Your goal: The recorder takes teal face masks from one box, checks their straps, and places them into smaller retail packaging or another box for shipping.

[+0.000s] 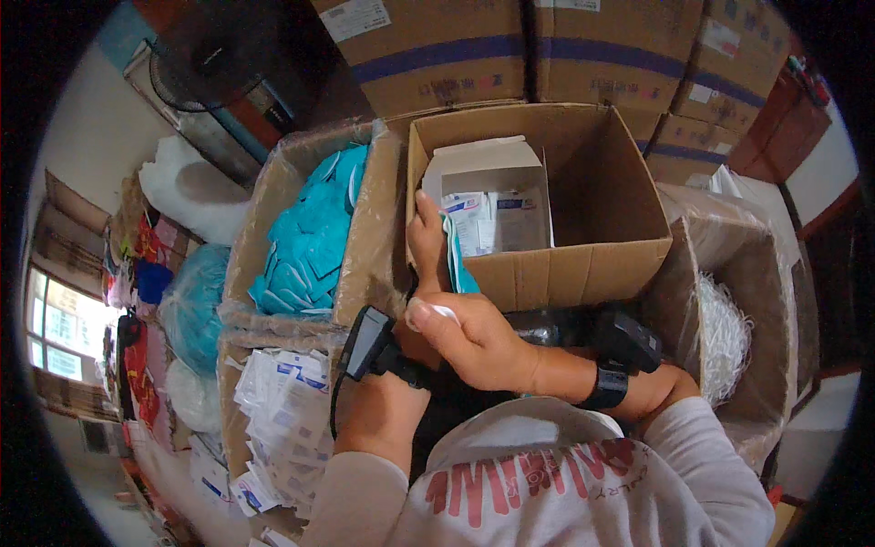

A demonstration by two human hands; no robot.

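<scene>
We see matt brown corrugated cardboard in the open box (583,246); soft teal nonwoven cloth masks (314,237); glossy paper-and-film sachets (283,410); clear crinkled plastic liner (775,301); matt black plastic wrist device (365,342) by our left hand (428,242).

Left hand (428,242) palm hidden behind teal mask (460,264); right hand (474,342) fingertips hidden; pouch stack (273,428) cut off below.

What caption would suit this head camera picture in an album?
Left hand holds a teal mask at an open cardboard box; right hand crosses beneath.
</scene>
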